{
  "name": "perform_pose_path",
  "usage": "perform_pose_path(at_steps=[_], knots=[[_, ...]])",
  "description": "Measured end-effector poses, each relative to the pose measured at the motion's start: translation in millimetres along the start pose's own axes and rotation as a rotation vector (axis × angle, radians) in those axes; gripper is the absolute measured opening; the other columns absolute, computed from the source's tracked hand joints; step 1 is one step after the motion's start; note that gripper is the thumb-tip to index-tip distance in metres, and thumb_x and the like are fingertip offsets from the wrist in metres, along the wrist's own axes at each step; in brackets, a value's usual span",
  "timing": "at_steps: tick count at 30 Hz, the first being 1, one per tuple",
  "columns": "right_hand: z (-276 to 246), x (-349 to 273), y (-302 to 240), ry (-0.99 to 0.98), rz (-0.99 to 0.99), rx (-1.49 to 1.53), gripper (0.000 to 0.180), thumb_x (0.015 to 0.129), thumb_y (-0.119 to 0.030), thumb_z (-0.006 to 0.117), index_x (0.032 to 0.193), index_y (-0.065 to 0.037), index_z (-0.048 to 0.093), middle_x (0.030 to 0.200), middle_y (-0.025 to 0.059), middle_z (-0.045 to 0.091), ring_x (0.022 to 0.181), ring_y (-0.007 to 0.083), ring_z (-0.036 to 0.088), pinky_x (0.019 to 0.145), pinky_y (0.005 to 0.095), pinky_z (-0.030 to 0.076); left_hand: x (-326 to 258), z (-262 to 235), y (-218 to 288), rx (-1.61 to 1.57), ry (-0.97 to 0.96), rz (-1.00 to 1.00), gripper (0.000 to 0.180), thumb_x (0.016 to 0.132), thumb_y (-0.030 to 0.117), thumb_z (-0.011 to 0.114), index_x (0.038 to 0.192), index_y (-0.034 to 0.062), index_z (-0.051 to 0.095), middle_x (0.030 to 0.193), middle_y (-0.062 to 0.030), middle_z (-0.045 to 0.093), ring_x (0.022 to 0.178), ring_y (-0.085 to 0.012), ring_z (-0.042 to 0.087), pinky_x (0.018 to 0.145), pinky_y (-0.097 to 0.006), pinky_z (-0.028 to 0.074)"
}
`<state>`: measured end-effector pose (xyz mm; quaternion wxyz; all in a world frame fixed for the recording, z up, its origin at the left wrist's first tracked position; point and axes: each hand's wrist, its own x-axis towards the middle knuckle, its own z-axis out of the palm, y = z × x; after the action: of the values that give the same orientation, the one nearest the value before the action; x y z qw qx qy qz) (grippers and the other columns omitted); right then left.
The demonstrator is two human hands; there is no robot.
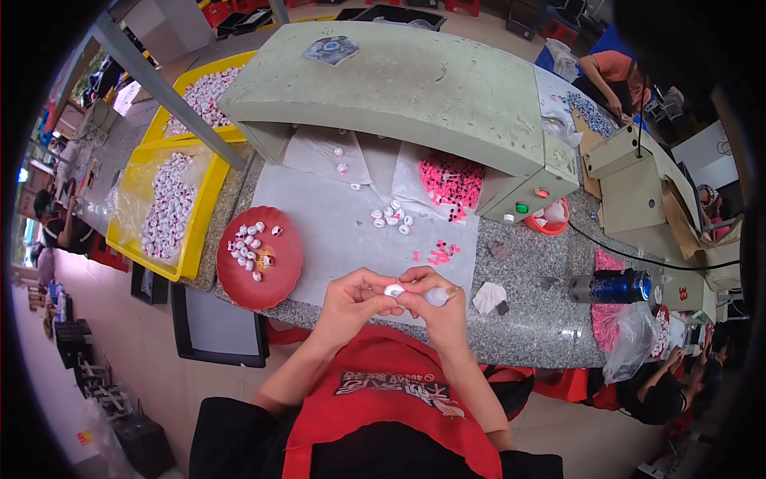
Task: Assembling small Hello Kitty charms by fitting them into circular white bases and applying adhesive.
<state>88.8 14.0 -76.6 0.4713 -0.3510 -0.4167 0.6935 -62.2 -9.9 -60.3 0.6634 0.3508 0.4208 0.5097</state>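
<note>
My left hand (351, 302) pinches a small round white piece with a dark and pink mark (393, 290) just in front of my chest. Fingers of my right hand (439, 313) close on the same piece from the other side. A whitish, translucent object (436, 296), perhaps a small bottle, is tucked in the right palm; its kind is partly hidden. Beyond my hands lie loose white round pieces (392, 215) and small pink parts (444, 253) on a white sheet (319, 209). To the left, a red scalloped plate (231, 281) carries several similar white pieces.
A grey-green metal housing (415, 88) spans the bench over a heap of pink parts (452, 180). Yellow trays (195, 239) of white pieces stand left. At right are a red cup (550, 227), a blue can (621, 286) and a black cable (630, 257). Other people work nearby.
</note>
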Motion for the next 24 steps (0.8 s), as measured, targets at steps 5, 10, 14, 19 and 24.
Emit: perform_pose_path(at_steps=[5, 10, 14, 19, 24], knots=[[1.8, 5.0, 53.3, 0.174, -0.062, -0.31, 0.009, 0.07, -0.002, 0.067, 0.075, -0.001, 0.06, 0.081, 0.0063, 0.058, 0.056, 0.0056, 0.05, 0.044, 0.0177, 0.038, 11.6, -74.0, -42.0, 0.355, 0.433, 0.165, 0.022, 0.075, -0.004, 0.058, 0.097, -0.0019, 0.055, 0.085, -0.0099, 0.062, 0.071, -0.0141, 0.061, 0.063, -0.024, 0.048], [-15.0, 6.0, 44.9, 0.335, 0.175, -0.22, 0.008, 0.074, -0.006, 0.065, 0.074, 0.0, 0.06, 0.064, 0.0037, 0.056, 0.051, 0.0054, 0.048, 0.043, 0.0177, 0.035, 25.6, -152.7, -42.6, 1.232, 0.911, 0.47, 0.027, 0.073, 0.002, 0.061, 0.1, 0.0035, 0.057, 0.083, -0.0096, 0.061, 0.069, -0.0193, 0.059, 0.063, -0.029, 0.048], [-15.2, 11.8, 35.3, 0.354, 0.191, -0.256, 0.009, 0.075, -0.008, 0.064, 0.076, 0.0, 0.059, 0.06, 0.0028, 0.055, 0.05, 0.0055, 0.048, 0.044, 0.0179, 0.035, 87.2, -133.9, -83.6, 1.221, 0.684, 0.346, 0.029, 0.069, 0.01, 0.066, 0.096, 0.0055, 0.058, 0.085, -0.012, 0.057, 0.069, -0.0254, 0.058, 0.062, -0.033, 0.047], [-14.7, 6.1, 26.1, 0.36, 0.159, -0.274, 0.01, 0.075, -0.008, 0.065, 0.078, 0.0, 0.059, 0.061, 0.0023, 0.055, 0.051, 0.0056, 0.048, 0.045, 0.0182, 0.036, 160.5, -88.6, -148.0, 1.129, 0.657, 0.226, 0.028, 0.069, 0.012, 0.067, 0.094, 0.0063, 0.055, 0.088, -0.0118, 0.057, 0.068, -0.0274, 0.057, 0.062, -0.036, 0.046], [-30.0, -4.8, 13.9, 0.407, 0.142, -0.351, 0.016, 0.074, -0.004, 0.064, 0.087, 0.0, 0.056, 0.072, 0.0037, 0.056, 0.06, 0.0066, 0.052, 0.049, 0.0171, 0.039, 156.7, -76.8, -143.5, 1.166, 0.598, 0.245, 0.027, 0.072, 0.01, 0.066, 0.096, 0.0048, 0.056, 0.09, -0.0115, 0.058, 0.069, -0.0252, 0.059, 0.063, -0.034, 0.047]])
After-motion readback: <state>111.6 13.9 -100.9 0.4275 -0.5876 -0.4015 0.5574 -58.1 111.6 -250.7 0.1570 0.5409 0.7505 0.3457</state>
